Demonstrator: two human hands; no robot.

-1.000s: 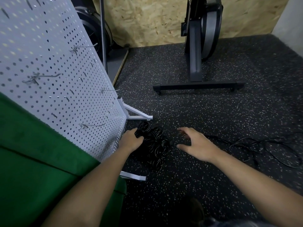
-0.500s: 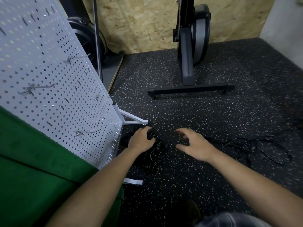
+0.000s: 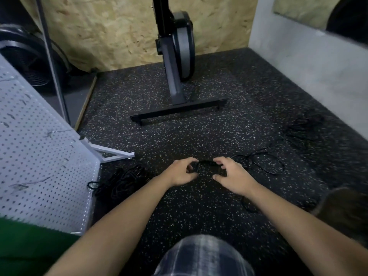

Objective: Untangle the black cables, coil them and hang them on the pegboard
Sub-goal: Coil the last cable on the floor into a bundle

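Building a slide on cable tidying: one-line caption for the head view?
Left hand and right hand hold a black cable between them; a coiled bundle lies beside the pegboard.

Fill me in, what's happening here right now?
A person is working over the speckled floor. The left hand and right hand hold a short stretch of black cable between them. A loose tangle lies to the right. A rough bundle lies beside the pegboard, where no cable hangs yet.
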